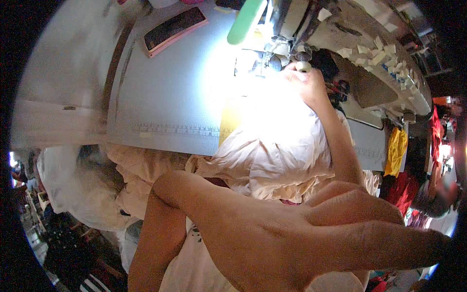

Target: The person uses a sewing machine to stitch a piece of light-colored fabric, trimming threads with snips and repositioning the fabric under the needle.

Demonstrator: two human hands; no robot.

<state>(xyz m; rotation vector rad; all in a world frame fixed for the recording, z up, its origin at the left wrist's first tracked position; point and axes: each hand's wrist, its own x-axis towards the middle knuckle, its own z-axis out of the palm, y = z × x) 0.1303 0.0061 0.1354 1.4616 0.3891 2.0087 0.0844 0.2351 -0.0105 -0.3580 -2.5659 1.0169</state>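
My left hand (292,228) is raised close in front of the view, wrist bent. One finger stretches toward the right edge and the others are bent; nothing shows in it. Farther off, my right hand (311,85) is beside the needle area of a sewing machine (369,87), next to a round pale knob (303,66). Its fingers are bent, and glare hides what they hold. Below it, a bunched cream-white cloth (277,165) lies over the machine bed and hangs off the near edge. Strong lamp light washes out the needle and the cloth there.
A phone with a pink edge (175,30) lies on the grey table (160,92), which has a printed ruler along its front. A green oblong piece (246,22) stands over the machine. Paper scraps (377,56) sit on the machine; yellow cloth (396,151) hangs at right.
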